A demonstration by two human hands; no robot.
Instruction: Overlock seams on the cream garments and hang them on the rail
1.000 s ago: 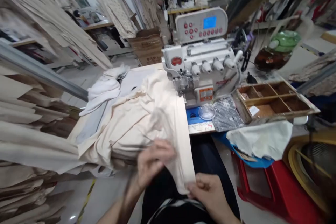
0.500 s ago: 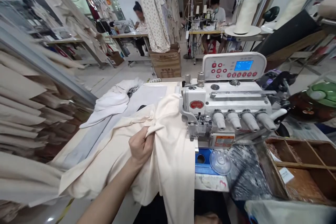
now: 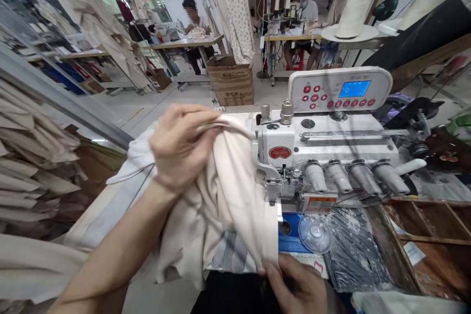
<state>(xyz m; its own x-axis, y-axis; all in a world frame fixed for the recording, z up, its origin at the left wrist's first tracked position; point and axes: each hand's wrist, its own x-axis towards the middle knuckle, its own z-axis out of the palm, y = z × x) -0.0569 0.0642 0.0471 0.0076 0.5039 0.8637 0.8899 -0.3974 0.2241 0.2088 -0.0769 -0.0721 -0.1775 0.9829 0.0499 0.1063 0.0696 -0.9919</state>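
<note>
Left of the sewing machine (image 3: 331, 132), a white cloth (image 3: 138, 157) lies on the bench (image 3: 83, 223). Between it and the sewing machine, the left hand (image 3: 180, 152) is closed on a raised fold of the cream cloth (image 3: 239, 181), beside the machine's left end. The cream cloth hangs from that grip in loose folds, slanting down and rightward. Its long, straight right edge runs from just beside the sewing machine's needle end toward the person, roughly in line with the body. Below the needle end, the right hand (image 3: 300, 284) pinches the near end of that edge between thumb and fingers, so it is the nearer hand to the straight edge; the left is nearer the bunched top. A clear disc (image 3: 315, 234) sits just right of the edge, in front of the sewing machine.
</note>
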